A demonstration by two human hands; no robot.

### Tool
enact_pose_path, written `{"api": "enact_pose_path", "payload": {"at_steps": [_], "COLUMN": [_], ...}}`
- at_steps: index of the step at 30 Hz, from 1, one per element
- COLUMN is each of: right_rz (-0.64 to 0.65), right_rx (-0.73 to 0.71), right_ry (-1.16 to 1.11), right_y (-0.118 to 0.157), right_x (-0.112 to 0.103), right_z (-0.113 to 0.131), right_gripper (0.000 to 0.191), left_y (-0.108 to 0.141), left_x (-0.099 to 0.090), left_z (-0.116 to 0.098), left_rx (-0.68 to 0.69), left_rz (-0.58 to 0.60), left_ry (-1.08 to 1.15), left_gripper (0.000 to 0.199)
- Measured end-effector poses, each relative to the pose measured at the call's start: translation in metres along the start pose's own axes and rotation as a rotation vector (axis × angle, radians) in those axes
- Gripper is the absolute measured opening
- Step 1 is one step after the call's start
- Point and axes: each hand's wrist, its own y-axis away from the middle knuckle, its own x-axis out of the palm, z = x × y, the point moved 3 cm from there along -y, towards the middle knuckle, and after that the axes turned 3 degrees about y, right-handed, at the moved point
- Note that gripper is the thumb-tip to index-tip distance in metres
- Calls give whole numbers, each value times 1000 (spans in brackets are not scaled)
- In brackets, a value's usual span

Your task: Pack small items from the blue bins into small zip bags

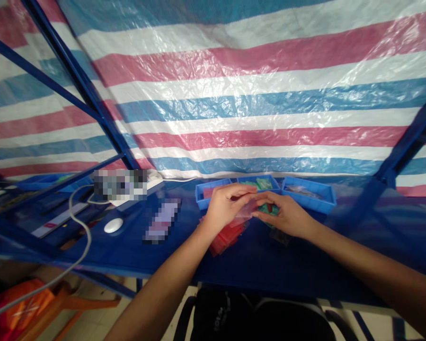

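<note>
My left hand and my right hand are close together above the blue table. Between their fingertips is a clear plastic bag, its edges blurred. Thumb and fingers of the left hand pinch its upper left side; the right hand's fingers curve at its right side. A pile of red packets lies below the left hand. Some green items show behind the right hand's fingers. Small dark pieces lie under the right hand, too blurred to make out.
Behind the hands stand a blue bin with red items, one with green packets and one with small parts. Further left are a phone, a white oval object, a power strip and a cable. Blue frame bars flank the table.
</note>
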Motion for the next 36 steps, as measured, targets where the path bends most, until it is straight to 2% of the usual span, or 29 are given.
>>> {"api": "enact_pose_path", "payload": {"at_steps": [4, 10, 13, 18, 21, 26, 30, 36], "right_rz": [-28, -198, -247, -281, -293, -270, -314, -451], "right_rx": [77, 215, 271, 337, 349, 384, 348, 103], "right_ry": [-198, -570, -636, -679, -703, -757, -673, -192], "right_y": [0, -5, -8, -9, -8, -8, -9, -5], "right_x": [8, -3, -9, -8, -7, -6, -8, -27], "right_z": [-6, -9, -8, -13, -18, -19, -15, 3], "right_gripper": [22, 38, 46, 54, 53, 52, 49, 47], "left_y": [1, -1, 1, 1, 0, -1, 1, 3], "left_x": [3, 0, 2, 7, 6, 5, 5, 4], "left_z": [-2, -14, -20, -15, -7, -4, -8, -10], "left_rx": [31, 197, 299, 346, 354, 347, 285, 230], "left_rz": [-15, 0, 45, 116, 112, 120, 106, 57], "left_ry": [-13, -271, -364, -459, -454, -441, -419, -400], "left_gripper": [26, 46, 50, 32, 19, 13, 14, 14]}}
